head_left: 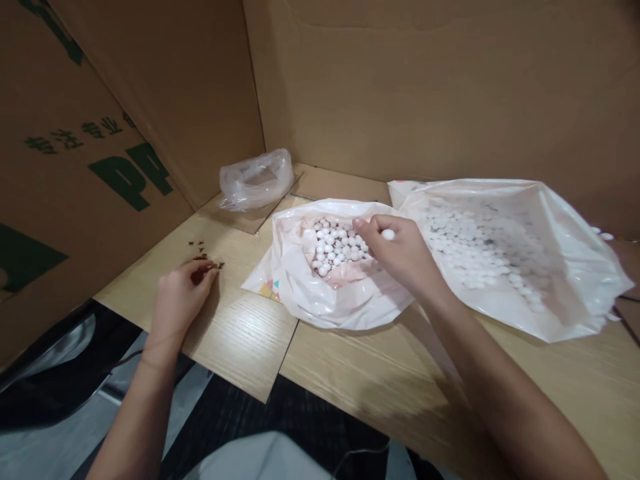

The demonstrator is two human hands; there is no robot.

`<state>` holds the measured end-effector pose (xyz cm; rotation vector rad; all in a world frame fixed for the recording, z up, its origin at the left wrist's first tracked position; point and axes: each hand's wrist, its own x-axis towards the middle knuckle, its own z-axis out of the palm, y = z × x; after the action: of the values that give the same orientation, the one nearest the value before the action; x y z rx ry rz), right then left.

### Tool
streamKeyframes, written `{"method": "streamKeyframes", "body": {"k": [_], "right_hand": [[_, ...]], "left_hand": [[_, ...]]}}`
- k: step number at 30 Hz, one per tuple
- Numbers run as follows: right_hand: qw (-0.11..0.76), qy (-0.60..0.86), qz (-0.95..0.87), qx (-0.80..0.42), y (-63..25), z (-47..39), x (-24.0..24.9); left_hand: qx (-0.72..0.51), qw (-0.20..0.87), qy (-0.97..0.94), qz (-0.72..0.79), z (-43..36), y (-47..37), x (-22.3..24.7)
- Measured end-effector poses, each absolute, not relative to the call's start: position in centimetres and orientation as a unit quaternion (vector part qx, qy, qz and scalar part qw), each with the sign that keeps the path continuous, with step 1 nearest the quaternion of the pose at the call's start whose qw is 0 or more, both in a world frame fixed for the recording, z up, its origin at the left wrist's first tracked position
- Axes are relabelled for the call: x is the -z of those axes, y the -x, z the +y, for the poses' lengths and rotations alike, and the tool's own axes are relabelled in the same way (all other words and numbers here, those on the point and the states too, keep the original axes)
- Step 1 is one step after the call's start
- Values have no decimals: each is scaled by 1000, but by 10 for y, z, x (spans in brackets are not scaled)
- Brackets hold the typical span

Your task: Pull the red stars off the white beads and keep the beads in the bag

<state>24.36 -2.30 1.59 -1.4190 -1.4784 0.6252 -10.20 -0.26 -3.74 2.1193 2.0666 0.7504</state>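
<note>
left hand bent low at the table, thumb and fingers drawn together at a few dark bits; cannot tell whether one is pinched. right hand over the near bag, fingers curled, apparently around a white ball; more balls lie inside that open bag. far bag, right, holds similar ones; clear bag behind. handling, as i judge it: pick bits singly with fingertip pads, wrist low; grip the ball lightly, since round things likely slip and roll; lift clear of the bag's rim. writing: green print on the carton, left, reads 专注 专业, then a cut-off character; below, large "pp". no brand legible on the bags.
</note>
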Motion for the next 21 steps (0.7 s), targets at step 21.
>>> {"method": "streamKeyframes", "body": {"k": [21], "right_hand": [[469,334,-473,-667,-216,-35,-5]], "left_hand": [[-488,302,-639,512,-56,30,1]]}}
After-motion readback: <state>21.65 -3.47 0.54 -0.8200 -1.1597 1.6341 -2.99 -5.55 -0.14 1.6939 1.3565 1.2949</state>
